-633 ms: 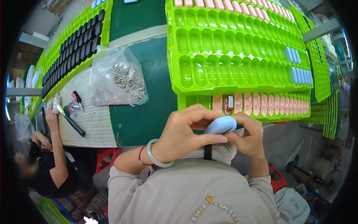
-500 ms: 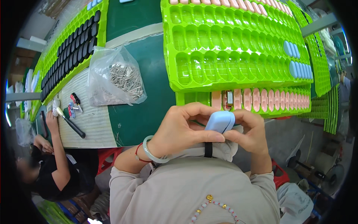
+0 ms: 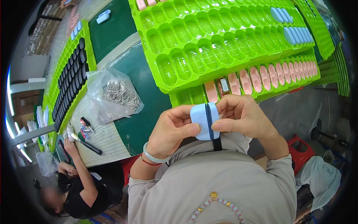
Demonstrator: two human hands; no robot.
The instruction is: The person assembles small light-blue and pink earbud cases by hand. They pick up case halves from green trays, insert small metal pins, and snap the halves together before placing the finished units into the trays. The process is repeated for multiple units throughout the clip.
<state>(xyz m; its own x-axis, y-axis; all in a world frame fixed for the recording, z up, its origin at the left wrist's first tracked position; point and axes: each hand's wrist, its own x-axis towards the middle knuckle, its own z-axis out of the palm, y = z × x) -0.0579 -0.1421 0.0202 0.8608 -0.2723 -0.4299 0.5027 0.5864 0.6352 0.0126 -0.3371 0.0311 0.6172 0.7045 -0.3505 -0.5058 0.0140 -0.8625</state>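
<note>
In front of my body I hold a light blue plastic casing (image 3: 200, 122), upright, with a dark lengthwise gap between its two halves. My left hand (image 3: 167, 125) pinches the wider half, thumb on its face and fingers behind. My right hand (image 3: 244, 116) grips the narrower half at its edge, the thumb pressing near the gap. Whether the halves touch inside cannot be seen. Just beyond my hands lies a green tray with a row of pink shells (image 3: 254, 79); one compartment there holds a small part with a silver block (image 3: 224, 85).
A larger green compartment tray (image 3: 169, 89) overlaps it, with several blue casings (image 3: 296, 36) at its right. On the left are a plastic bag of metal pins (image 3: 119, 95), a tray of black casings (image 3: 71, 71), and a brush-like tool (image 3: 87, 145) near another person's hand (image 3: 70, 147).
The view has shifted and turned. The blue casing has been turned in my hands, so its gap now faces up and looks wider. Both hands keep hold of it.
</note>
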